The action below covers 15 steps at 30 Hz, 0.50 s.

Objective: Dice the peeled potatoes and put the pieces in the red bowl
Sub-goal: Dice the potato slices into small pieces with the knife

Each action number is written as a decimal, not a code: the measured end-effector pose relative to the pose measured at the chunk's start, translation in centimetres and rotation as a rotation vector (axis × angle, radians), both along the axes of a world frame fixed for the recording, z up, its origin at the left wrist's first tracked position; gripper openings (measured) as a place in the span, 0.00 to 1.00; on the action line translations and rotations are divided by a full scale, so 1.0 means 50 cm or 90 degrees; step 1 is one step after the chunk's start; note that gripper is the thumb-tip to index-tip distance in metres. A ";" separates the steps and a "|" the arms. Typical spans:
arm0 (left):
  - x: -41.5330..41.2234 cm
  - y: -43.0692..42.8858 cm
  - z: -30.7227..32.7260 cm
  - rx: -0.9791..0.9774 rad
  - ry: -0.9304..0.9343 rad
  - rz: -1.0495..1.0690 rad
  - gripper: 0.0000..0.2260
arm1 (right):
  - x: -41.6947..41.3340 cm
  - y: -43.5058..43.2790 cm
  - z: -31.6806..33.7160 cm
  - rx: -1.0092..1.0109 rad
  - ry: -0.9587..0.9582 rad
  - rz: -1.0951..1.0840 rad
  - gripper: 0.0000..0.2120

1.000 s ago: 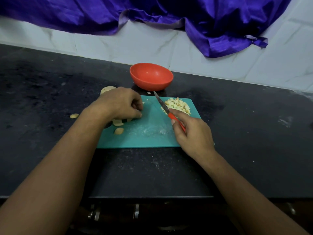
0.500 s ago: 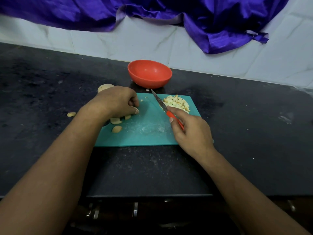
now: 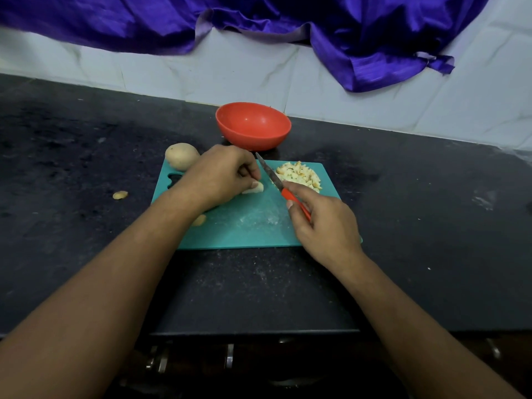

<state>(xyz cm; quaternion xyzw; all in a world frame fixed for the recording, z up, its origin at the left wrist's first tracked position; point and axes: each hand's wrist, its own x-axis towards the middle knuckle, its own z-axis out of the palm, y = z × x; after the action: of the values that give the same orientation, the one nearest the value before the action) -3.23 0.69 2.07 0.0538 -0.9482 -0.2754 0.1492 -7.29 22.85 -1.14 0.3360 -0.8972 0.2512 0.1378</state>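
Observation:
On the teal cutting board, my left hand pinches a pale potato piece under its fingertips. My right hand grips a red-handled knife, blade pointing up-left just right of that piece. A pile of diced potato lies on the board's far right corner. A whole peeled potato rests at the board's far left corner. The red bowl stands beyond the board and looks empty.
A potato slice lies by my left forearm on the board, and a scrap sits on the black counter to the left. Purple cloth hangs over the white tiled wall behind. The counter's front edge is near me.
My left hand has moved right toward the board's middle with a potato piece, uncovering the whole potato behind it. The knife stays in my right hand, now close beside that piece.

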 end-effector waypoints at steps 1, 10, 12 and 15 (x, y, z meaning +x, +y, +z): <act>-0.001 0.004 -0.003 -0.017 -0.011 -0.002 0.04 | 0.001 0.000 0.001 0.002 -0.001 -0.001 0.19; 0.002 -0.003 -0.008 -0.075 -0.042 0.068 0.06 | 0.007 -0.001 0.009 0.013 -0.009 -0.005 0.19; 0.003 -0.004 -0.006 -0.076 -0.055 0.062 0.07 | 0.008 -0.002 0.010 0.027 -0.017 -0.008 0.20; 0.006 -0.005 -0.002 -0.067 -0.079 0.048 0.08 | 0.012 -0.004 0.018 0.049 -0.036 -0.008 0.20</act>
<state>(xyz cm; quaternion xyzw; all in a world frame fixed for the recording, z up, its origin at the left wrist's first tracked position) -2.91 0.44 1.97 0.0987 -0.9660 -0.2154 0.1034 -6.68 22.65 -0.26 0.3283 -0.9117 0.2253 0.1009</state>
